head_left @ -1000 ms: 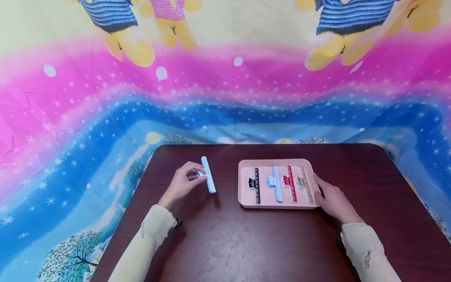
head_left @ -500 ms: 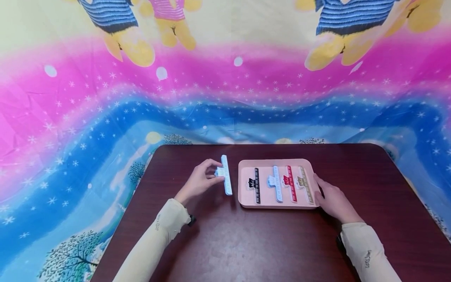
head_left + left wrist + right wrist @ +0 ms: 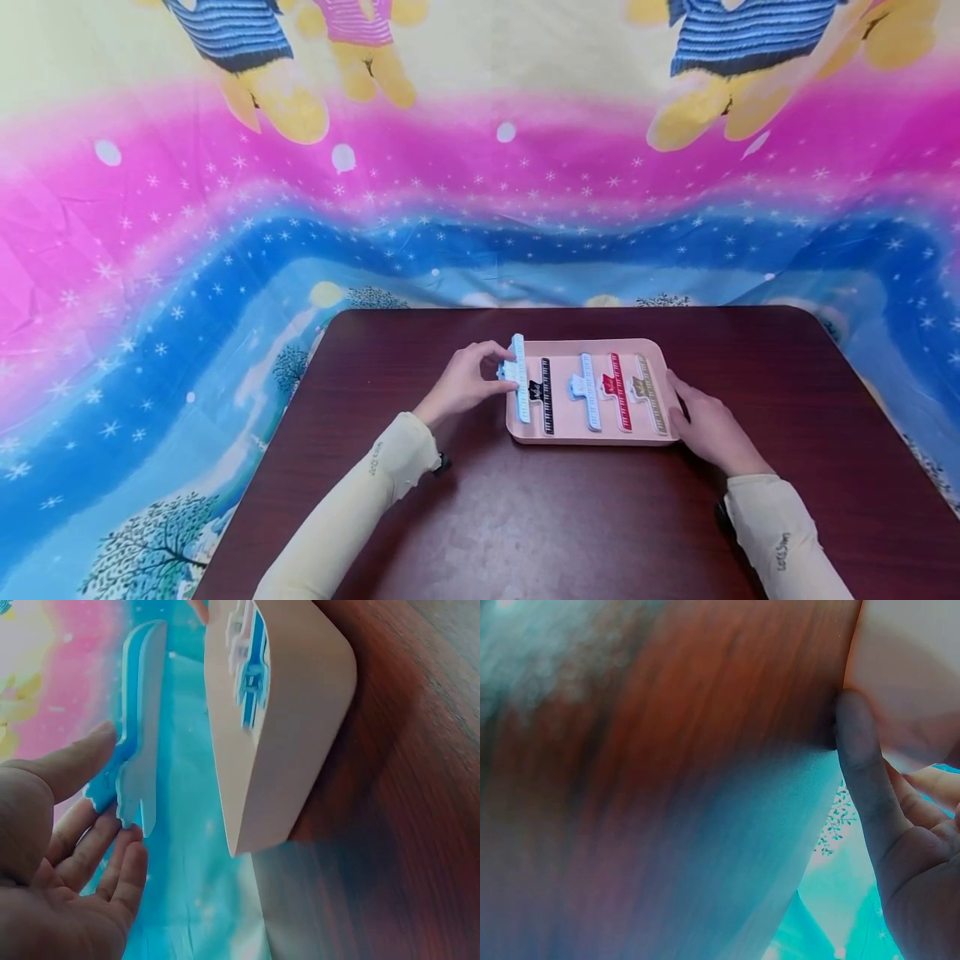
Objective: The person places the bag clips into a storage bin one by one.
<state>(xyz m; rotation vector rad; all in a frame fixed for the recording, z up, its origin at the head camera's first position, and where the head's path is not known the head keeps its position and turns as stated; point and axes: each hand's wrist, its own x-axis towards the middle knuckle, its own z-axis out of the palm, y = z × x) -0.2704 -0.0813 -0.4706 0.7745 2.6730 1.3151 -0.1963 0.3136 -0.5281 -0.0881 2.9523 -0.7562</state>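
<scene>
My left hand (image 3: 468,379) pinches a light-blue clip (image 3: 521,387) with a piano-key pattern between thumb and fingers. In the head view the clip overlaps the left end of a pink tray (image 3: 562,437); the left wrist view has it raised beside the tray's wall (image 3: 296,727). Inside the tray, a black clip (image 3: 548,396), another light-blue clip (image 3: 592,392), a red clip (image 3: 621,392) and a gold clip (image 3: 651,393) lie side by side. Against the tray's right side rests my right hand (image 3: 716,429), its thumb (image 3: 859,739) straight on the wall.
The dark wooden table (image 3: 540,525) bears the tray towards its far side. Behind it hangs a patterned cloth (image 3: 480,183) in pink and blue, reaching down past the table's back edge.
My left hand has carried the light-blue clip rightwards, from the table's left part to over the tray's left end. The right hand and the tray have stayed put.
</scene>
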